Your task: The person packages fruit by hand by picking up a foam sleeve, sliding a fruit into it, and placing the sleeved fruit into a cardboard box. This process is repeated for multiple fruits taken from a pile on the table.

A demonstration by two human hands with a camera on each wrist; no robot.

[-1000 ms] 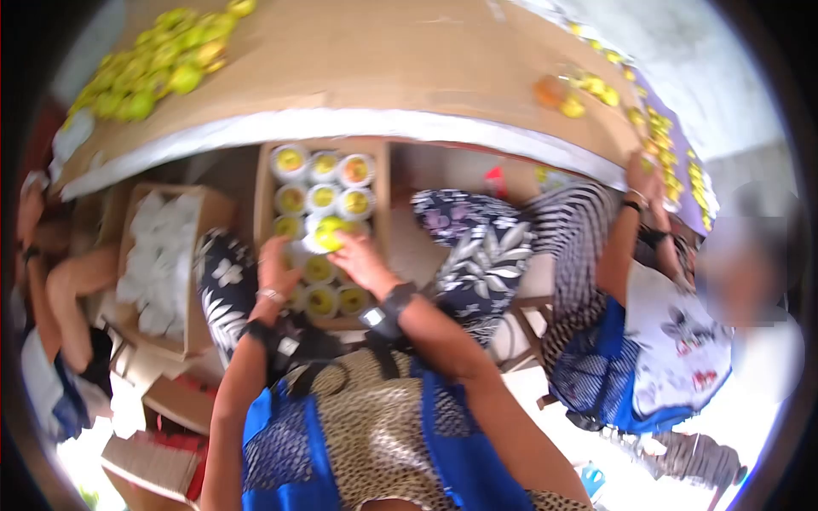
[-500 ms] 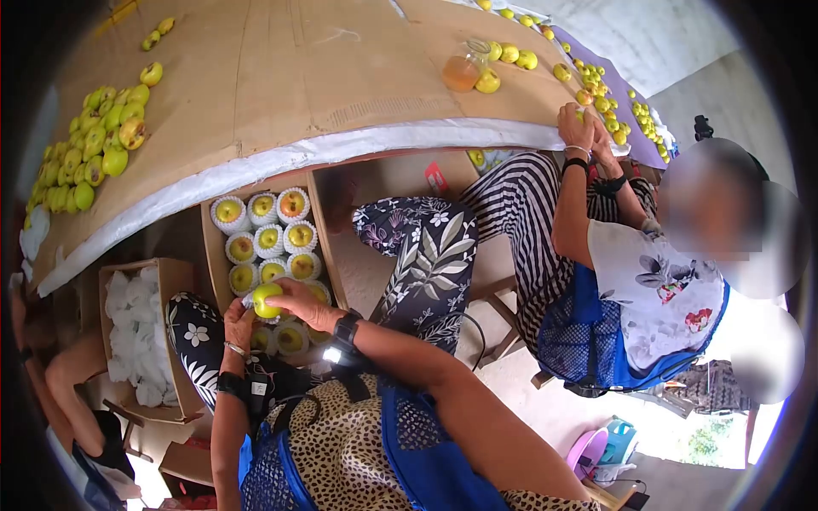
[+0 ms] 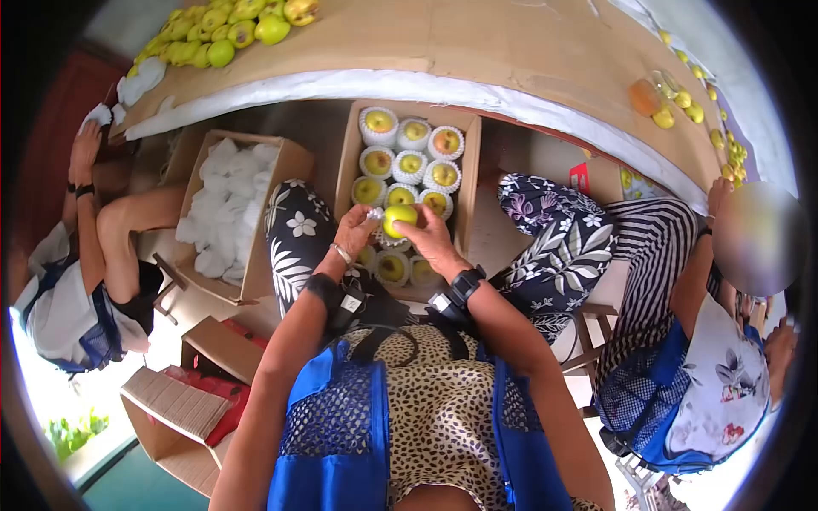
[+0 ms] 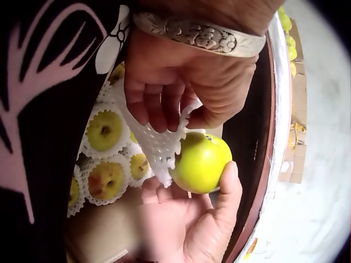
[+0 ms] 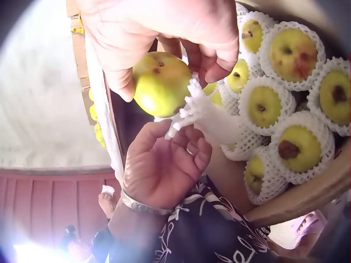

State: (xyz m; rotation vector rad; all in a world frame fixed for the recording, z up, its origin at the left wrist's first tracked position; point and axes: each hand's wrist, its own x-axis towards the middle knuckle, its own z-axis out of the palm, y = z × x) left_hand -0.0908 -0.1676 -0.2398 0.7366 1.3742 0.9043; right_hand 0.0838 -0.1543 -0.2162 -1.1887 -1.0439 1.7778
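Observation:
In the head view, a yellow-green apple (image 3: 399, 221) is held over an open cardboard box (image 3: 469, 183). My right hand (image 3: 433, 241) grips the apple between thumb and fingers. Just left of it, my left hand (image 3: 352, 230) pinches a white foam net sleeve (image 4: 156, 145). The left wrist view shows the sleeve's open edge right against the apple's side, with most of the fruit bare. Seen from the right wrist, the sleeve hangs between the left fingers (image 5: 202, 153) and the apple. Below, several apples (image 5: 265, 107) sit in foam nets in rows.
A second box (image 3: 284, 183) of white foam nets stands to the left. Ahead, a cardboard-covered table (image 3: 477, 51) bears a pile of loose apples (image 3: 243, 32) and a jar (image 3: 648, 96). People sit on both sides. Empty cartons (image 3: 175, 404) lie lower left.
The head view has swung about. A second ago the left hand was beside the box and the apple in my right hand; since then, the hands came together, the left with a foam net at the apple.

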